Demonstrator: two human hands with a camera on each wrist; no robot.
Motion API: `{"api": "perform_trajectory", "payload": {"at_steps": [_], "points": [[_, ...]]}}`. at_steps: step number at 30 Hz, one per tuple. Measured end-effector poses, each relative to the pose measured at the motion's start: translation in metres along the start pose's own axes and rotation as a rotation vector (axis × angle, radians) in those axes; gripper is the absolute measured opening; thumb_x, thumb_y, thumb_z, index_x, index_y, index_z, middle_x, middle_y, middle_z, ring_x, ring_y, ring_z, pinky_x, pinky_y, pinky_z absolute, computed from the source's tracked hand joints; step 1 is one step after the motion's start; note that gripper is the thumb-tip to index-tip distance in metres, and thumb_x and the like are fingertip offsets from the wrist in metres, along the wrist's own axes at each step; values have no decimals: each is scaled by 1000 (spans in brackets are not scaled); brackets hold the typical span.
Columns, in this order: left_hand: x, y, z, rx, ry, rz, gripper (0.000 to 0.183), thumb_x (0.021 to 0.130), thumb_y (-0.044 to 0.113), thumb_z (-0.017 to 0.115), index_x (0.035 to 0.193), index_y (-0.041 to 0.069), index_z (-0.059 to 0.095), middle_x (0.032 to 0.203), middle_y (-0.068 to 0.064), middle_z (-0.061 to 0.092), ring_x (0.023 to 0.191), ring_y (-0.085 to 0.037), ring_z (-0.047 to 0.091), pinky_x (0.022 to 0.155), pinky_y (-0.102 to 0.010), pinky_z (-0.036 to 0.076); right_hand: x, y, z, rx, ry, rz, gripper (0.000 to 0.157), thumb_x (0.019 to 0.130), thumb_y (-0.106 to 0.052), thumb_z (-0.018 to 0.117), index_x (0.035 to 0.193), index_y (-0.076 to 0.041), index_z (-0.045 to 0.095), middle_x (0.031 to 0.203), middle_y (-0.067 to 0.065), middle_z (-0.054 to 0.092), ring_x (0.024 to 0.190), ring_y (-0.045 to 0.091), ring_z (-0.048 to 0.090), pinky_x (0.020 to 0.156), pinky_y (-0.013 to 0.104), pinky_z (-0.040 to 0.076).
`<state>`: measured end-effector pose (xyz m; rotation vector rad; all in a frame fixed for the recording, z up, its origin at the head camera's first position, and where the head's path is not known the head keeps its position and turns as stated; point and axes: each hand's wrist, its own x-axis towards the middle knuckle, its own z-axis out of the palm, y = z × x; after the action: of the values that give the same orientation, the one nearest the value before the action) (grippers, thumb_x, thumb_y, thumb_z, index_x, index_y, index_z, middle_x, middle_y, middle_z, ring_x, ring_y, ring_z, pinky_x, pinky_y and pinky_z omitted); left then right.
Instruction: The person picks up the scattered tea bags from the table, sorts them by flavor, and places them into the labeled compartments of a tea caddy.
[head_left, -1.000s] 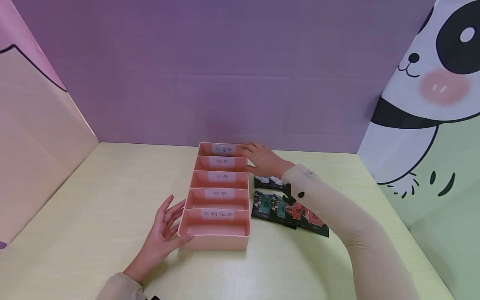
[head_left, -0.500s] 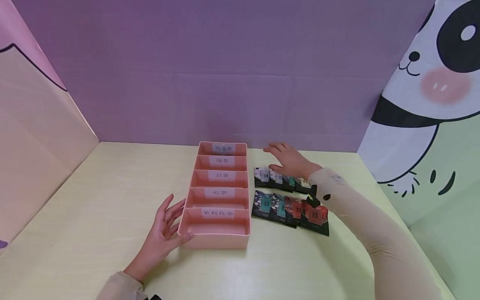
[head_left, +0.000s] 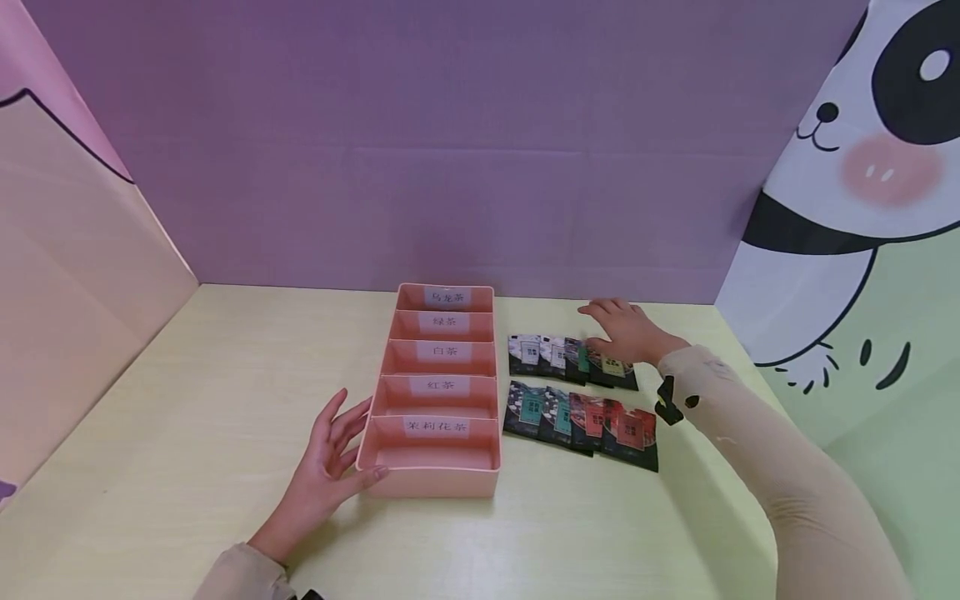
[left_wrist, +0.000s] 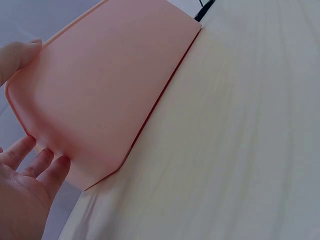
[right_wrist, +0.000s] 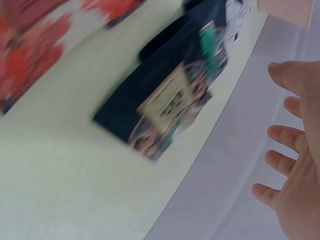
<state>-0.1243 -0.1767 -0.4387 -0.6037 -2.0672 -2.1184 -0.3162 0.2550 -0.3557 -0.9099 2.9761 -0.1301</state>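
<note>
A pink divided storage box (head_left: pixel 427 483) with labelled compartments stands on the table. My left hand (head_left: pixel 326 479) holds its near left corner, thumb on the front wall and fingers against the left side. The left wrist view shows the fingertips touching the pink box (left_wrist: pixel 115 85). My right hand (head_left: pixel 626 329) is at the back right with fingers spread and nothing in it. It hovers by the back row of tea sachets (head_left: pixel 528 354), partly covering the rightmost one. In the right wrist view a dark sachet with a cream label (right_wrist: pixel 167 102) lies beside the open right hand (right_wrist: pixel 295 165).
A front row of overlapping tea sachets, two with green labels (head_left: pixel 531 408) and two with red ones (head_left: pixel 630 431), lies right of the box. A purple wall (head_left: pixel 450 167) closes off the back of the pale table (head_left: pixel 225 400), and a panda-printed panel (head_left: pixel 840 192) stands at right.
My right hand has moved from the box's far right edge rightward to above the far end of the back sachet row, uncovering most sachets. The left hand and box have not moved.
</note>
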Motion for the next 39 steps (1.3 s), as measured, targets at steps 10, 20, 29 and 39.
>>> {"api": "perform_trajectory", "payload": {"at_steps": [10,20,29,39], "points": [[-2,1,-1,2,6,5,105,80,-18,70,158,7,6,146,11,42,130,-1,45,101,-15,41,-10,18,13,51,-143,121,60,101,-30,57,149,1,38,148,29,38,135,51,29,107,70,24],[-2,-1,-1,7,4,24,104,79,-18,70,158,8,7,147,9,42,131,0,44,102,-15,40,-15,27,21,51,-249,205,73,95,-40,63,149,2,38,149,31,34,136,52,26,108,71,22],[-2,-1,0,23,9,4,104,80,-17,71,158,6,5,146,10,41,128,3,45,101,-14,40,-18,27,16,197,-233,181,60,91,-31,72,132,6,49,134,30,46,122,48,41,100,64,38],[-1,1,1,35,15,-18,104,81,-14,72,158,6,5,147,7,40,129,3,44,101,-14,40,-13,37,2,311,-236,138,31,91,-10,71,113,7,58,105,18,59,86,27,53,76,43,49]]}}
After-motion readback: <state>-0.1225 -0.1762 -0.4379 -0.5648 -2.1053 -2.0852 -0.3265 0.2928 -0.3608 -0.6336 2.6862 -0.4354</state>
